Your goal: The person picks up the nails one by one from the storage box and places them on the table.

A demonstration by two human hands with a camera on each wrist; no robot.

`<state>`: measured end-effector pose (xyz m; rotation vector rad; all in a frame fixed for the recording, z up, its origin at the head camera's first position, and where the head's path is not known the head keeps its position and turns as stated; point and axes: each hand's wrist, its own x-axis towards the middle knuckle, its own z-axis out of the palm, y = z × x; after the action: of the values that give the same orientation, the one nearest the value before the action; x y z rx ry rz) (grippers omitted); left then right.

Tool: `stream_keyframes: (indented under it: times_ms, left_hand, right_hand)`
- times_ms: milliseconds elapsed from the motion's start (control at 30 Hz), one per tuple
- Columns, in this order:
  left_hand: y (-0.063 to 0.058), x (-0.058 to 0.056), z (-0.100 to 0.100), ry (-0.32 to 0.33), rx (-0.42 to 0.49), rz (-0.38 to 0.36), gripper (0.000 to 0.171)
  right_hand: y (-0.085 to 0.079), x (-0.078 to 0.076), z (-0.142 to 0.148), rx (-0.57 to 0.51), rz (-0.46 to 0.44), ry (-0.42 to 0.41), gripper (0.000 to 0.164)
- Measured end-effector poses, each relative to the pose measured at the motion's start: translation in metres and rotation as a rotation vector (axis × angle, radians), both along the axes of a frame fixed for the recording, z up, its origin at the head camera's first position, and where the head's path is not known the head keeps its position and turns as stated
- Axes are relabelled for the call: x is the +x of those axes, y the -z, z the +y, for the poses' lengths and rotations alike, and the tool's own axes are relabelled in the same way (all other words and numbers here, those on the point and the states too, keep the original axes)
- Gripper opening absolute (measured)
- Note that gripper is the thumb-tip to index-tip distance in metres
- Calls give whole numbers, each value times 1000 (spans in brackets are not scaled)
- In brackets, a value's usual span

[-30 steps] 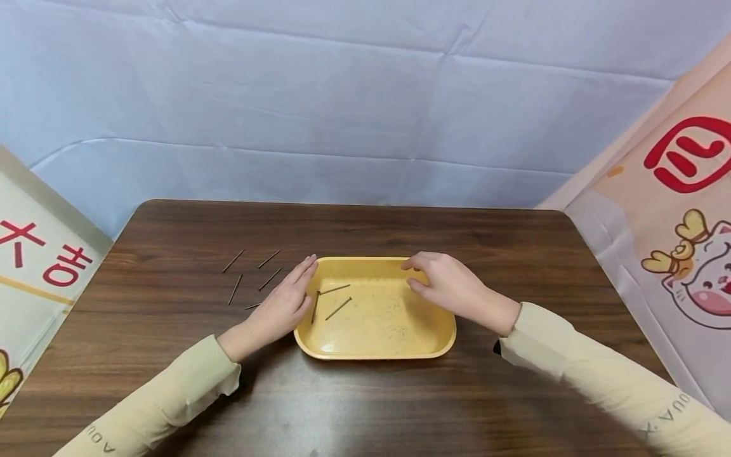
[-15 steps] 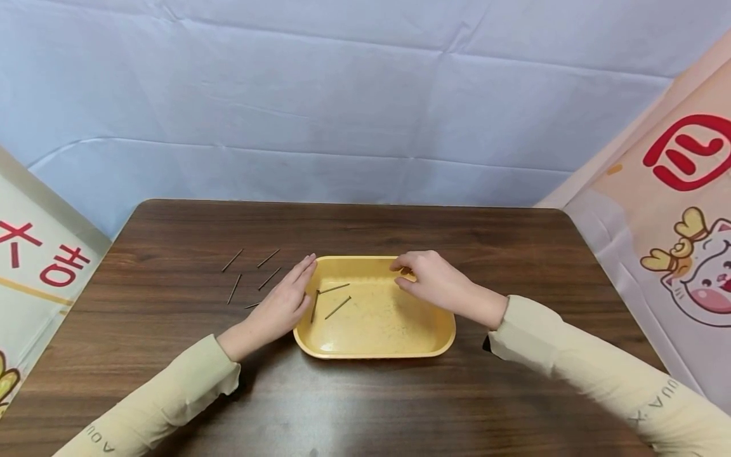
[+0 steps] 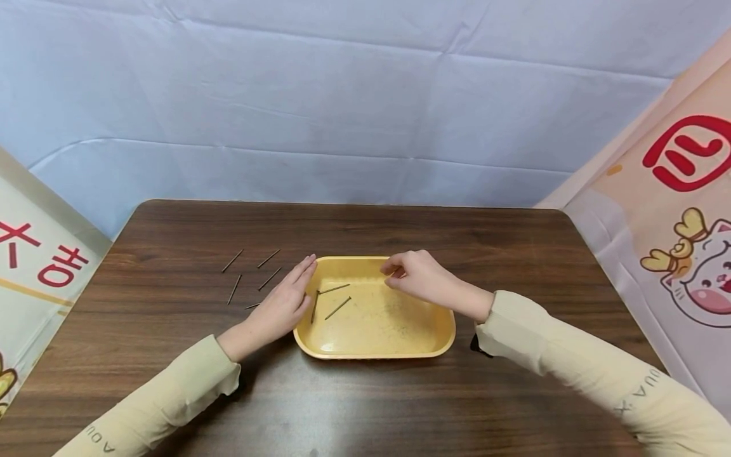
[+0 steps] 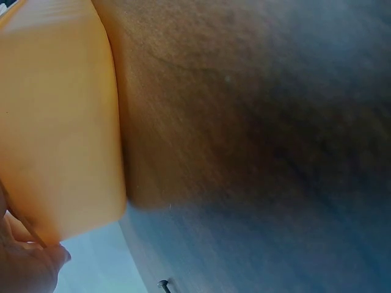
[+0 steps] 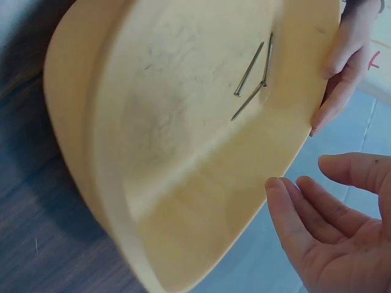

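A yellow plastic tray (image 3: pixel 374 333) stands on the table in the head view. My left hand (image 3: pixel 281 303) rests along its left rim with the fingers extended. Over the tray's far right part hovers my right hand (image 3: pixel 425 278), fingers loosely bent. The right wrist view shows a gap between that thumb (image 5: pixel 354 172) and the fingers, with nothing held. Three nails lie inside the tray at its left: one slanted nail (image 3: pixel 338 308), one near-upright nail (image 3: pixel 315 307) at the left wall, and a third nail (image 3: pixel 335 289) meeting its upper end.
Several loose nails (image 3: pixel 234 289) are spread on the dark wooden table (image 3: pixel 365 406), left of the tray. One lies partly hidden behind my left hand. A pale cloth (image 3: pixel 342 127) hangs behind the table, with printed cloths at both sides.
My right hand has moved a little to the left over the tray, and its thumb and fingers have drawn closer together. The left hand, tray and nails stay in place.
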<state>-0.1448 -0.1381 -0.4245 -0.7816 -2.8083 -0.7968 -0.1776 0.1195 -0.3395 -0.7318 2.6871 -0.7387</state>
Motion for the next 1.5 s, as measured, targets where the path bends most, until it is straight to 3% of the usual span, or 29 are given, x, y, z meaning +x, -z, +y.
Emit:
stream_keyframes:
  times_ms: [300,500,633,733,800,1133,1500]
  left_hand:
    - [0,0,0,1,2,-3,55]
    - [2,-1,0,2,4,5,54]
    - [2,0,1,1,7,0,55]
    - [1,0,1,-2,11,-2,55]
    - [1,0,0,-1,15,0,55]
    - [2,-1,1,6,6,8,55]
    - [1,0,0,-2,-4,5,54]
  right_hand:
    - [1,-6,-10,-17,-149,70,22]
    - [9,-12,-13,-20,-185,55,25]
    - [9,-13,-16,-46,-316,88,27]
    - [4,-11,-22,-72,-433,160,29]
    - [5,-11,-25,-89,-460,188,28]
    - [5,-11,-41,-70,-459,185,28]
    - [6,-10,-52,23,-372,121,26]
